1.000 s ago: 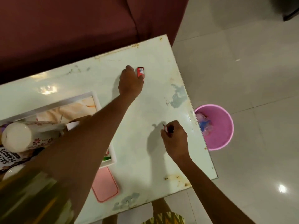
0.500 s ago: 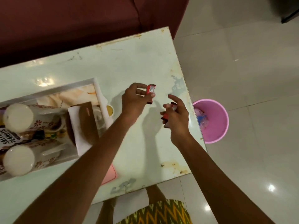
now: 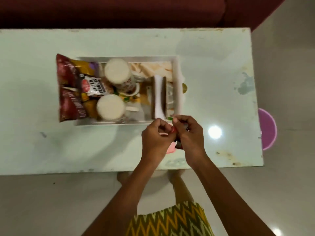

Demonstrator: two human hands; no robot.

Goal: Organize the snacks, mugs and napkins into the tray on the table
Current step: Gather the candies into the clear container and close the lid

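A white tray (image 3: 177, 77) sits mid-table, holding two white mugs (image 3: 117, 70) (image 3: 110, 107) lying on their sides, snack packets (image 3: 69, 92), a salted peanuts pack (image 3: 92, 86) and a white-and-brown napkin stack (image 3: 159, 97). My left hand (image 3: 156, 138) and my right hand (image 3: 189, 133) meet just in front of the tray's near right corner. Both pinch small red wrapped snacks (image 3: 173, 130) between the fingertips; most of each snack is hidden by the fingers.
The pale green table (image 3: 51, 147) has a pink flat object (image 3: 171, 149) lying under my hands. A pink bin (image 3: 266, 132) stands on the floor past the table's right end. A dark red sofa (image 3: 119, 11) runs along the far side.
Both hands lifted small red snacks off the right part of the table and came together near the tray's front right corner. The view swung left, so the whole tray shows.
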